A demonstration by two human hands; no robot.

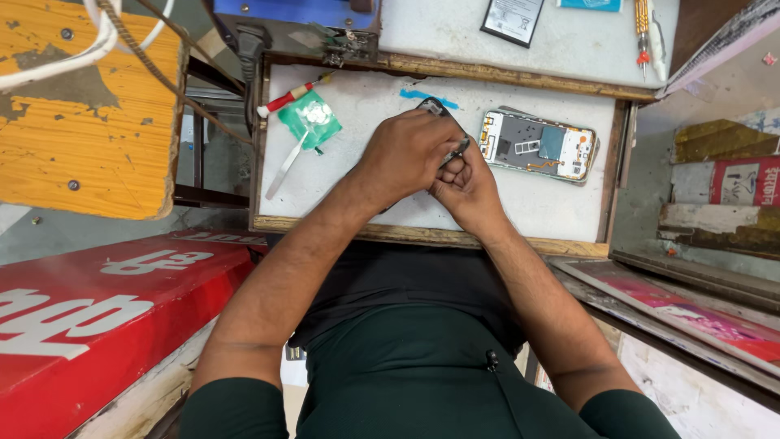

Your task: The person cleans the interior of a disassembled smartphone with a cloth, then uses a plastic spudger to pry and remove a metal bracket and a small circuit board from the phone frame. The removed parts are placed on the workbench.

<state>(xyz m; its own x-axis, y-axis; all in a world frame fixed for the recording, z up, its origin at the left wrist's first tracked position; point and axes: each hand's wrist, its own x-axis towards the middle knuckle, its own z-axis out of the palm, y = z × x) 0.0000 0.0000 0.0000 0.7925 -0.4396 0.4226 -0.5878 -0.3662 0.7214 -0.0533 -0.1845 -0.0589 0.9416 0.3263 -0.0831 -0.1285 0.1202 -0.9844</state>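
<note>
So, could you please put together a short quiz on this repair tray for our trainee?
1. True or false: the opened phone lies to the right of both hands.
2. What do the left hand and right hand hold together? A) a dark phone part B) a green packet C) a battery
3. Fill in: the red-handled screwdriver lies near the tray's far ____ corner.

Key: 1 true; 2 A, the dark phone part; 3 left.
</note>
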